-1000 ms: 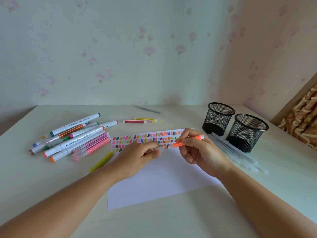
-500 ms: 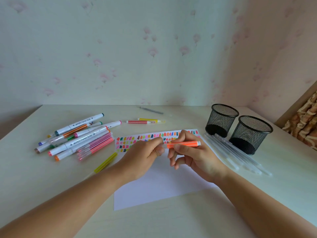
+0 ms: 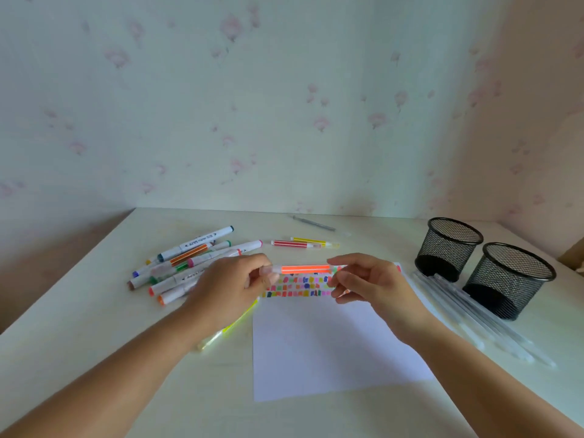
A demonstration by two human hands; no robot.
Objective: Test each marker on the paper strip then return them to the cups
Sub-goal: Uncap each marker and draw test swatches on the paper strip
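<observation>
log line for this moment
left hand: pinches marker end | right hand: pinches other end | marker: level over strip

Only the person's two arms are in view, both bare from the near edge to the fingertips. The left forearm (image 3: 126, 368) and right forearm (image 3: 474, 374) are slender and smooth. The left hand (image 3: 227, 286) and right hand (image 3: 376, 282) are bare too, their fingers slightly blurred.

Both bare forearms reach in from the lower corners and angle toward each other. The left grip (image 3: 232, 287), knuckles up, pinches one end of an orange marker (image 3: 305, 269) between thumb and forefinger. The right grip (image 3: 377, 284) pinches the other end, its lower fingers loosely curled beneath. The marker spans level between the grips.
</observation>
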